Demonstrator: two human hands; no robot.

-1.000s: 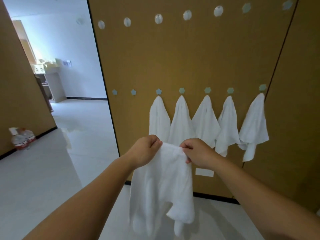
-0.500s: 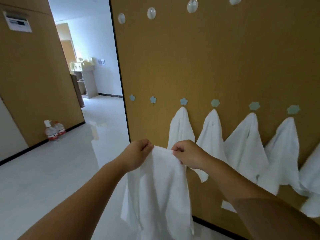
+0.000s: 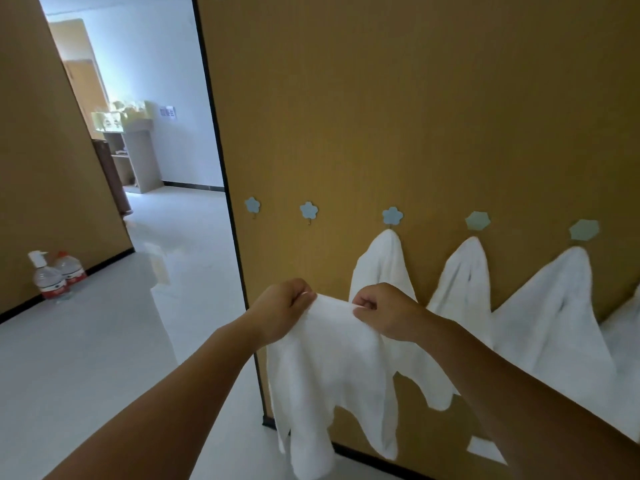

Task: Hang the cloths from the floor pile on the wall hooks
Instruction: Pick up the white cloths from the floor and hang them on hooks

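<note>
Along the tan wall (image 3: 398,116), white cloths are hanging from flower hooks (image 3: 392,215). Two bottles (image 3: 55,277) are standing on the floor (image 3: 86,341). Both hands, left (image 3: 280,311) and right (image 3: 384,313), are pinching a white cloth (image 3: 332,368) by its top edge.

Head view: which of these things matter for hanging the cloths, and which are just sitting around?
Part of the job:
- white terry cloth gripped by left hand and right hand
- two free blue flower-shaped wall hooks
- white cloths already hung

Just there:
- two clear plastic bottles on the floor
- pale cabinet down the corridor
</note>
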